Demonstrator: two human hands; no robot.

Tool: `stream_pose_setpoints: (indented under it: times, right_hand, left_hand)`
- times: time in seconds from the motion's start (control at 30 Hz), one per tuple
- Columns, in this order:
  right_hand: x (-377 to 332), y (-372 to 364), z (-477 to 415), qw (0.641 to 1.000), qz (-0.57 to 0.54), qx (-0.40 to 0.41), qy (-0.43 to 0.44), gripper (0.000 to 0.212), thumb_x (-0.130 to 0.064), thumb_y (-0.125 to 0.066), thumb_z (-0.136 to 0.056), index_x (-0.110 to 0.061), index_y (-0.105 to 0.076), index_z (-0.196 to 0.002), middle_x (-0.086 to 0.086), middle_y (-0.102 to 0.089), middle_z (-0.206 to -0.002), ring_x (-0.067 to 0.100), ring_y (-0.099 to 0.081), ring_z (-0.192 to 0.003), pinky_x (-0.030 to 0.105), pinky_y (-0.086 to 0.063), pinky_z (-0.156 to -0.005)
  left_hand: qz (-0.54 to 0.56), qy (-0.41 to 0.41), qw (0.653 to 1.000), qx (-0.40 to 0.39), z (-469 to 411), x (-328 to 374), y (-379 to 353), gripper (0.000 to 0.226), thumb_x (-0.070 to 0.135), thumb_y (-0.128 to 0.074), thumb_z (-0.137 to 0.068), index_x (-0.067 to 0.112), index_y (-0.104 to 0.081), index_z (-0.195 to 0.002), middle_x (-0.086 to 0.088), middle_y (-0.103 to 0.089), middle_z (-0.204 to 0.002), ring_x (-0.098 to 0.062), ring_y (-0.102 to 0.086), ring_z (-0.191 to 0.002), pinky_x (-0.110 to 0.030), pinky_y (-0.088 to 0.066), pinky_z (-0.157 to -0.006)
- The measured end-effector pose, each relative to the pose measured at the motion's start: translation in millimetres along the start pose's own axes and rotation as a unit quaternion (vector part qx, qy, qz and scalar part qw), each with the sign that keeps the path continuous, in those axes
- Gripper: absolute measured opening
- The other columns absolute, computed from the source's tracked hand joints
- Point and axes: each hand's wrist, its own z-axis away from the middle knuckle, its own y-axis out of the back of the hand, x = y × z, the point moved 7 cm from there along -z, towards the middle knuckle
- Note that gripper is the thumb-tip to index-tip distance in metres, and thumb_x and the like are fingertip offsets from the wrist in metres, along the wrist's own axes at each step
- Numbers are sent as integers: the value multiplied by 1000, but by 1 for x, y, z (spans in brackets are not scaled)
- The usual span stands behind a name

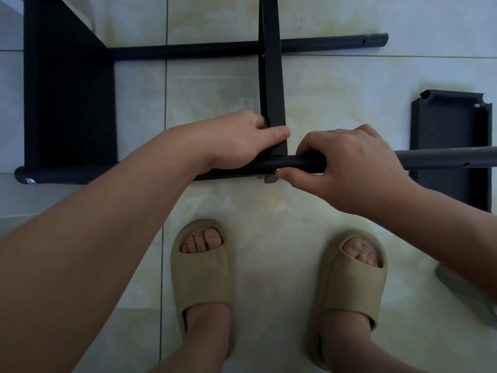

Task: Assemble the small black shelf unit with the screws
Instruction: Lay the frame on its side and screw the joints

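nearest the body, below both hands, two feet in tan slides (201, 278) stand on the pale tiled floor (322, 90). just above them the left hand (242, 141) is curled tight around the near end of the upright panel (271, 76), thumb across its edge, right where that end meets the near pole (443, 157). the right hand (355, 168) sits just beside the left hand, fingers wrapped over the near pole and thumb tucked under it. at the thumb tip a small grey piece (269, 179) pokes out beneath the pole; what it is cannot be told.

the near pole runs sideways under both hands. out past the left wrist it reaches the end panel (70, 103), where a screw head (30, 180) shows at the corner. out past the right hand the pole's free end passes over a loose panel (451, 122) lying flat on the floor, a hole in the pole showing just beyond the knuckles.

beyond the left hand's fingers the upright panel stretches away, standing on its edge. farther off, well apart from both hands, the far pole (322, 44) lies across the floor, running from the end panel and crossing behind the upright panel.
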Motion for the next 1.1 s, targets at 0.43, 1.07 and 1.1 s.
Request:
stream_pose_setpoints:
  times: [0.43,1.07,1.1]
  right_hand:
    - [-13,17,29,996,82,-34,26,68,-68,-29,-91,-22,-60,-131,-3,-63,-126,25,-54,-123,46,-21,-116]
    - [197,68,295,962,96,4,-256,72,-63,-26,-97,-30,-22,-161,3,-18,-168,32,-13,-155,57,-13,-121]
    - [207,62,310,958,94,4,-271,70,-60,-32,-98,-29,-25,-160,4,-21,-167,32,-16,-154,56,-15,-120]
  left_hand:
    - [-72,60,986,137,41,18,19,43,58,-47,-98,20,-57,-117,4,-62,-111,-21,-60,-101,-37,-46,-87]
    - [-442,-144,882,-80,56,255,-196,41,49,-48,-100,19,-54,-127,-3,-58,-123,-29,-58,-111,-43,-49,-93]
    - [-450,-154,875,-95,51,257,-217,41,48,-49,-99,22,-52,-130,-4,-56,-126,-28,-56,-111,-43,-49,-92]
